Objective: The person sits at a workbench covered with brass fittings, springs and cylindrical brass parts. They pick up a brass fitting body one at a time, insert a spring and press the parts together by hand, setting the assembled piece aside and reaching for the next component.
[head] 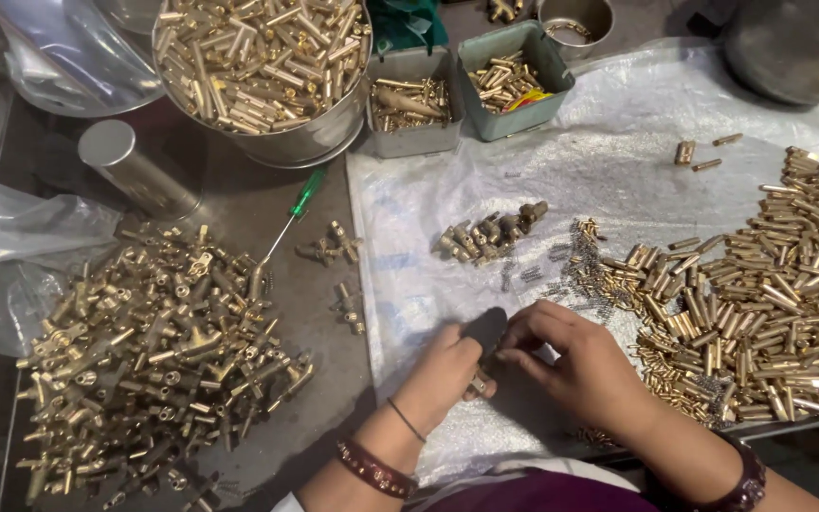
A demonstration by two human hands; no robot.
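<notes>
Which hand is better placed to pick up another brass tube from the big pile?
Probably the right hand: the pile of brass tubes lies right beside it, while the left hand grips a small brass part.

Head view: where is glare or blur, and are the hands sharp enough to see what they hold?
Head view: glare on the clear plastic bag and the steel bowl; the brass heaps stay sharp. The left hand and right hand are slightly soft, meeting over a dark object and a small brass part that cannot be made out clearly.
</notes>
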